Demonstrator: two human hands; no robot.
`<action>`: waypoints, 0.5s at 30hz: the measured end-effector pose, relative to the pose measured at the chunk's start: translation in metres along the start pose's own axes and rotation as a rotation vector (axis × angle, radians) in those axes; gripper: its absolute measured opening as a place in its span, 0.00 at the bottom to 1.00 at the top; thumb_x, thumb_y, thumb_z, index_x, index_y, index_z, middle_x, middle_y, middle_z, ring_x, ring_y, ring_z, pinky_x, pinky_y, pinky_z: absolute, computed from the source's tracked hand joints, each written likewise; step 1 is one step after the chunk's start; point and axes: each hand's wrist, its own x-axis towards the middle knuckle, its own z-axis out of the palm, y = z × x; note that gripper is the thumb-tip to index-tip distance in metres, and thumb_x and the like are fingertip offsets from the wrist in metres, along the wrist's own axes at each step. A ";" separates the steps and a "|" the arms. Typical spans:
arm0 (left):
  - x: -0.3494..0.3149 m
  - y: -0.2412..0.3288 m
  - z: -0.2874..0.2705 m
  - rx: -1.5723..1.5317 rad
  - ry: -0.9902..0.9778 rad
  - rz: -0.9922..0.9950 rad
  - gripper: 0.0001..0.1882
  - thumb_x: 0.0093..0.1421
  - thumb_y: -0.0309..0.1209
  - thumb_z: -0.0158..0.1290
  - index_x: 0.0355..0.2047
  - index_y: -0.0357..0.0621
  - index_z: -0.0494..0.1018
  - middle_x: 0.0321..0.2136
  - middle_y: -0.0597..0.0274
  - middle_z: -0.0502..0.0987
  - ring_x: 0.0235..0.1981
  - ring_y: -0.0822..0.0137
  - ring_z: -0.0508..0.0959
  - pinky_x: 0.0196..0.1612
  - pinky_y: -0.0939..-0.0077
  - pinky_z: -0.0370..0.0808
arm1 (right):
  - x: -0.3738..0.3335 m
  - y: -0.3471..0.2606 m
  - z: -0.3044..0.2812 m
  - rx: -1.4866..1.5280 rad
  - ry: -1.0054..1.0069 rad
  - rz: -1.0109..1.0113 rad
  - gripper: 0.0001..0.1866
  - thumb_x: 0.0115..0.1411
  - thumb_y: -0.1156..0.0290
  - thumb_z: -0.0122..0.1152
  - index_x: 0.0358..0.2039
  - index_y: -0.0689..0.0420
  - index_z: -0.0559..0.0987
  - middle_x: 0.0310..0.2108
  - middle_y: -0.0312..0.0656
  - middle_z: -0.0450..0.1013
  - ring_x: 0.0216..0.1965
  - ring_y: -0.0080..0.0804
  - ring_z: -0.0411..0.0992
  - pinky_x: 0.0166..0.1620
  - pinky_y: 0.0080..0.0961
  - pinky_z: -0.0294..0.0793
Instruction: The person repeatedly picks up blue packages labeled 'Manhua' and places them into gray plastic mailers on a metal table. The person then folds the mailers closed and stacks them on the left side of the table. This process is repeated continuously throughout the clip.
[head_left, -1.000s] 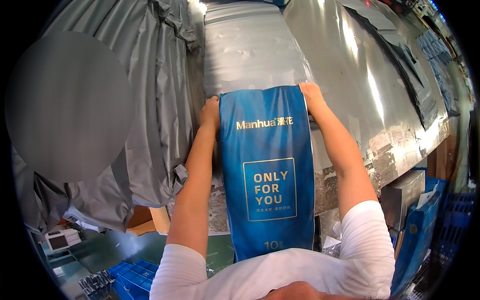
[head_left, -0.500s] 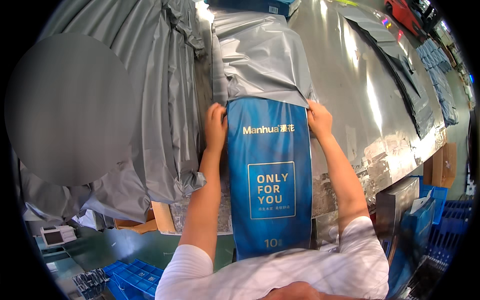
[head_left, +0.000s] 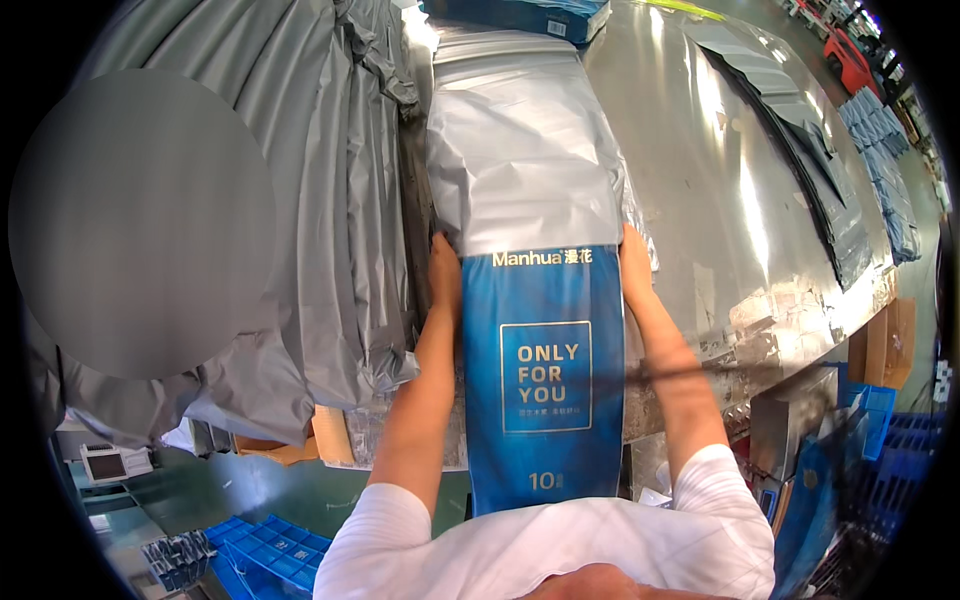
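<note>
A long blue package with pale lettering and a thin square outline lies lengthwise in front of me, its near end against my white shirt. Its far part is inside a silver-grey plastic bag, whose mouth runs straight across the package. At the left corner of that mouth, my left hand is closed on the bag's edge, the fingertips hidden beside the package. My right hand holds the opposite edge of the mouth, its fingers partly out of sight along the package's right side.
Heaped grey plastic bags fill the left of the worn metal table. More dark grey plastic lies at the right. A blue box stands at the far end. Below are blue crates and a cardboard box.
Both hands have drawn the bag's mouth toward me, so the bag covers more of the package. Its edge has reached the top line of lettering.
</note>
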 end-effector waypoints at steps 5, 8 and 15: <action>0.010 -0.025 -0.001 0.392 -0.126 0.012 0.15 0.55 0.31 0.34 0.31 0.42 0.72 0.32 0.48 0.74 0.37 0.47 0.73 0.39 0.57 0.68 | 0.008 -0.020 -0.003 -0.102 -0.274 0.197 0.10 0.49 0.68 0.47 0.23 0.59 0.76 0.24 0.52 0.72 0.30 0.50 0.72 0.31 0.42 0.70; -0.004 -0.049 -0.014 0.455 -0.244 -0.016 0.13 0.54 0.31 0.39 0.29 0.41 0.74 0.32 0.46 0.74 0.36 0.47 0.73 0.37 0.56 0.70 | -0.010 -0.014 -0.022 -0.101 -0.519 0.166 0.10 0.50 0.67 0.49 0.24 0.58 0.77 0.26 0.51 0.73 0.31 0.48 0.72 0.34 0.41 0.71; -0.191 -0.020 -0.099 0.670 -0.813 0.208 0.10 0.47 0.34 0.50 0.28 0.43 0.74 0.27 0.46 0.75 0.30 0.49 0.75 0.31 0.55 0.71 | -0.177 -0.014 -0.130 -0.105 -1.060 -0.090 0.12 0.44 0.64 0.54 0.23 0.59 0.77 0.23 0.54 0.72 0.26 0.49 0.72 0.31 0.40 0.72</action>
